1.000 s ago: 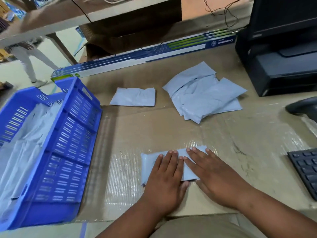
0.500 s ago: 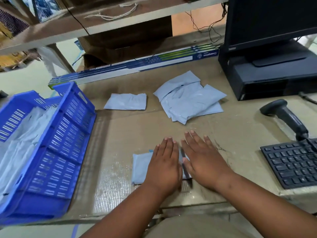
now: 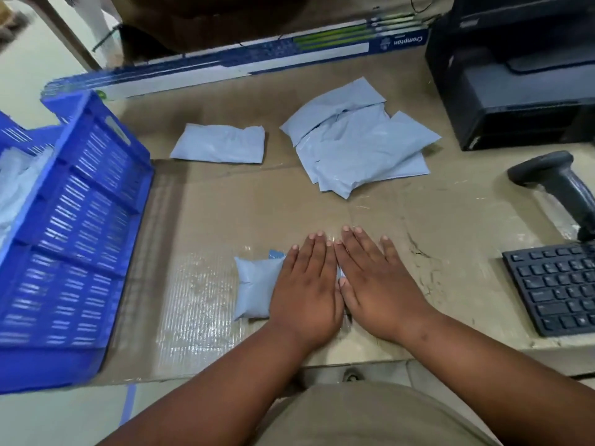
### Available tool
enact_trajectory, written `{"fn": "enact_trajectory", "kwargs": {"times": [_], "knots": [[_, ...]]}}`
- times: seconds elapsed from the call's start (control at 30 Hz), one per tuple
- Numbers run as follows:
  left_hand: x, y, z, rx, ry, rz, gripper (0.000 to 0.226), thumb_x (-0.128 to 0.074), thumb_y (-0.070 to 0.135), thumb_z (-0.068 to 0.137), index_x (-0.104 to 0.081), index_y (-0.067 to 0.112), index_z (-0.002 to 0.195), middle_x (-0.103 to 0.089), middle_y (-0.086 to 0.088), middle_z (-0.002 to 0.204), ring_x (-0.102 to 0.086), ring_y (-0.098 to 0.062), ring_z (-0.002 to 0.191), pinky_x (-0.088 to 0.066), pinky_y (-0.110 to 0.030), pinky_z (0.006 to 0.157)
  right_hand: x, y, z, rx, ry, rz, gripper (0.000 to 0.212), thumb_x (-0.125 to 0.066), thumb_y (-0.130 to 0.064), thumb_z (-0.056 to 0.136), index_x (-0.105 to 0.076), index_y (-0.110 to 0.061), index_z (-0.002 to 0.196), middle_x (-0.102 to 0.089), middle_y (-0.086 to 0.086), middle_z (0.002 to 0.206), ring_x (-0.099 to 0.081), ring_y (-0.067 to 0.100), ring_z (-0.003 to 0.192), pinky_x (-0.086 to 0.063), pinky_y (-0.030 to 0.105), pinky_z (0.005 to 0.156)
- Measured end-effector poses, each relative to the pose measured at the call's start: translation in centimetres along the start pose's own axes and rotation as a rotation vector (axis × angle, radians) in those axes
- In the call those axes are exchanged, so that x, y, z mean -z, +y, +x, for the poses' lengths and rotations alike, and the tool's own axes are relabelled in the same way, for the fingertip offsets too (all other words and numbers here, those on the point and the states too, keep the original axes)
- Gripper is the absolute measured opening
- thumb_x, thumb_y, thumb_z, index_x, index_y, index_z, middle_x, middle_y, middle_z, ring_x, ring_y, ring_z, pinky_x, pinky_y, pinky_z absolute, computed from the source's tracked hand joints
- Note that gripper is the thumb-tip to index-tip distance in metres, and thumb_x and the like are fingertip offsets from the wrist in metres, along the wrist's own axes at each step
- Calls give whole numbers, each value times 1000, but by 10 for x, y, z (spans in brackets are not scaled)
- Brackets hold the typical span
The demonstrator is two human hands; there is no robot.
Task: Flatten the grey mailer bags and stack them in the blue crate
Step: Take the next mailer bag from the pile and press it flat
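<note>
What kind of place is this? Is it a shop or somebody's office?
Most likely a packing or dispatch desk. Grey mailer bags lie on the cardboard-covered table, a handheld barcode scanner stands by a keyboard, and a blue crate already holds bags.

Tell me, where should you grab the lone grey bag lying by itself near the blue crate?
Probably the single grey mailer bag is best pinched at its right short edge, coming in from the right. That edge lies open toward the bare cardboard, clear of the pile of grey bags, while the blue crate crowds its left side.
</note>
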State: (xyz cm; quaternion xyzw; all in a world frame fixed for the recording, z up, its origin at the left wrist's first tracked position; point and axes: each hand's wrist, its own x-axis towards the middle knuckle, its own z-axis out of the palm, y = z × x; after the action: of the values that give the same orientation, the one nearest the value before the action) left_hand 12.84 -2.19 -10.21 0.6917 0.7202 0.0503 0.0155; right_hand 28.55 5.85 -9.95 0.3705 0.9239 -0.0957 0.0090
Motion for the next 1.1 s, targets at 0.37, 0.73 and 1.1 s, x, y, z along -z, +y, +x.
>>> {"fn": "enact_trajectory", "kwargs": {"times": [0.37, 0.73, 1.1], "knots": [[2, 0, 0, -9, -10, -18, 67, -27, 38, 106, -31, 3, 164, -25, -18, 172, -19, -32, 162, -17, -51, 130, 4, -2, 0, -2, -11, -16, 68, -14, -45, 106, -13, -20, 170, 0, 3, 178, 3, 22, 164, -4, 57, 130], [24, -34, -22, 41, 4, 111, 69, -33, 35, 102, -34, 1, 162, -31, -19, 170, -24, -35, 160, -17, -55, 129, 19, -31, 11, 83, 16, -50, 70, -21, -45, 104, -27, -13, 166, -13, 9, 176, -5, 27, 164, -7, 61, 129], [15, -46, -26, 73, 8, 100, 68, -31, 39, 106, -30, 4, 164, -24, -15, 173, -16, -30, 162, -15, -54, 129, 0, -43, 23, 169, 21, -74, 68, -24, -43, 108, -22, -11, 167, -12, 9, 177, -7, 24, 164, -10, 60, 129]]}}
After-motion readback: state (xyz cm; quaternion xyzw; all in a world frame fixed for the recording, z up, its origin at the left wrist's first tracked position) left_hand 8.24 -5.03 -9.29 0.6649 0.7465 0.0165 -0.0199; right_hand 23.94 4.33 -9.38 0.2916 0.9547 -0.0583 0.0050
